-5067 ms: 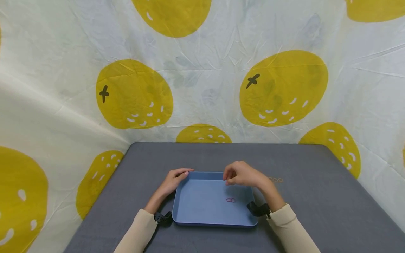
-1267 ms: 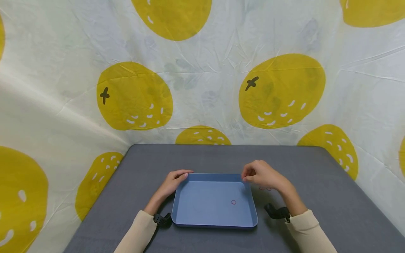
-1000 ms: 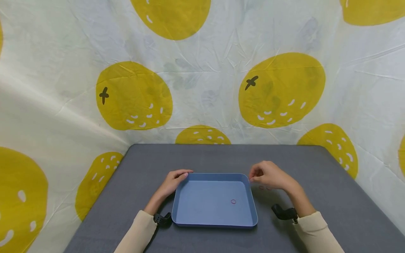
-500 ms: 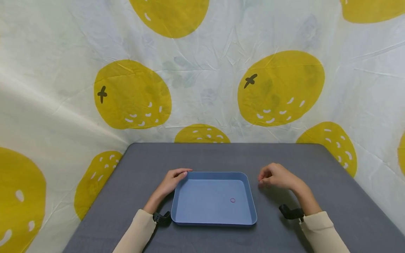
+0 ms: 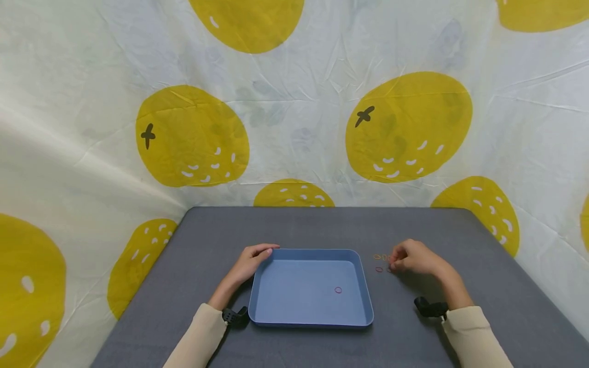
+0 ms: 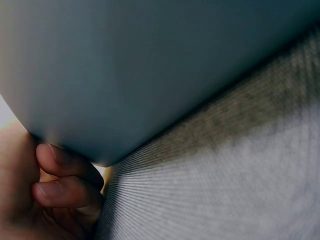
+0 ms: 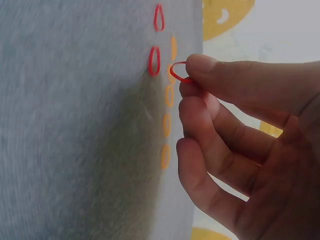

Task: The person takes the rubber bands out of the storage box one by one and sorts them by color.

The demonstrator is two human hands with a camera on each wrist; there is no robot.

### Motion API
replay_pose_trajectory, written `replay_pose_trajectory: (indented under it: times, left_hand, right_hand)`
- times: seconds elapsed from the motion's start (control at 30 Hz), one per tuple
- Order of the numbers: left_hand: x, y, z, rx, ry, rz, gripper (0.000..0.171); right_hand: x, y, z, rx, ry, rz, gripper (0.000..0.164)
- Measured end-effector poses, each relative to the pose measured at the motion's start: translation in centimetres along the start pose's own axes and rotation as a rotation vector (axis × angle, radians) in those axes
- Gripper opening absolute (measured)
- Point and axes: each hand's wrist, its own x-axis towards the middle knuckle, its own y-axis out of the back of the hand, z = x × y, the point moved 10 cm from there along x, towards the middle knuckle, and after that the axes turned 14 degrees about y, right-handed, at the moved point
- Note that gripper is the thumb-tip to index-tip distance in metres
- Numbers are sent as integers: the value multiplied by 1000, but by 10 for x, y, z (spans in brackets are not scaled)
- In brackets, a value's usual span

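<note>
Pinched between the thumb and index finger of my right hand is a small red rubber band. It hangs above the table beside a row of several orange rubber bands. Two red rubber bands lie on the cloth in a second row, one of them at the left end. Another red rubber band lies inside the blue tray. My left hand holds the tray's back left corner, thumb at the rim and other fingers curled against the outside.
A grey cloth-covered table bears everything. Behind and beside it hangs a white curtain with large yellow fruit prints. Black wrist cameras are strapped to both wrists.
One of the tray's two red rubber bands has been picked up by my right hand, which has moved right past the rim to the rows of bands. My left hand stays put.
</note>
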Motion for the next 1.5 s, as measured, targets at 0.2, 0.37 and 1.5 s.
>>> replay_pose_trajectory:
  times: [0.2, 0.37, 1.5]
  left_hand:
    - [1, 0, -1, 10, 11, 1, 34]
    - [0, 0, 1, 12, 15, 10, 34]
    - [1, 0, -2, -1, 27, 11, 34]
  right_hand:
    - [-9, 3, 15, 62, -83, 8, 3]
    - [-11, 3, 19, 76, -100, 8, 4]
    - [-11, 0, 26, -15, -115, 26, 10]
